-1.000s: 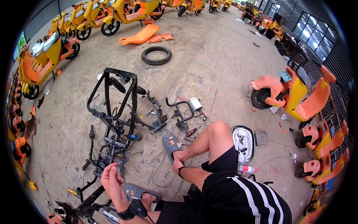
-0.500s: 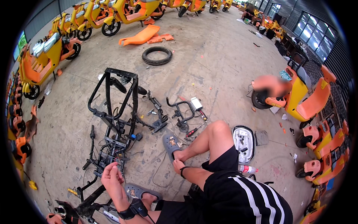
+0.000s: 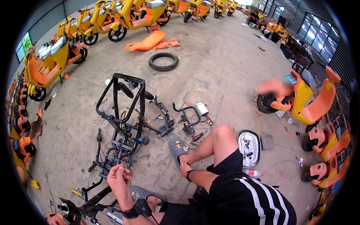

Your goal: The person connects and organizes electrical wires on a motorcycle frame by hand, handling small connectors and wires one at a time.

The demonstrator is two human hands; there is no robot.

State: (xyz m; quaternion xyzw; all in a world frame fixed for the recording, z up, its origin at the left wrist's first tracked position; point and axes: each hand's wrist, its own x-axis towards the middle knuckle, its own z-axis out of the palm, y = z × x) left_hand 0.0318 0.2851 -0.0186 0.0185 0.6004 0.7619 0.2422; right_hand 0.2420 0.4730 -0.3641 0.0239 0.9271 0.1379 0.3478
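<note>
Right of the black frame (image 3: pixel 120 125), 2 clogs (image 3: pixel 175 146) are coloured grey, a black shirt (image 3: pixel 258 198) is marked by 3 white stripes, and a white shell (image 3: pixel 256 139) is rimmed in black.

Frame (image 3: pixel 123 144) left, tray (image 3: pixel 254 144) right, screwdriver (image 3: pixel 197 137) between.

Yellow scooters (image 3: pixel 152 17) along top left.
Orange panel (image 3: pixel 148 42), upper left, near black tyre (image 3: pixel 163 68); paned window (image 3: pixel 318 35) upper right.
</note>
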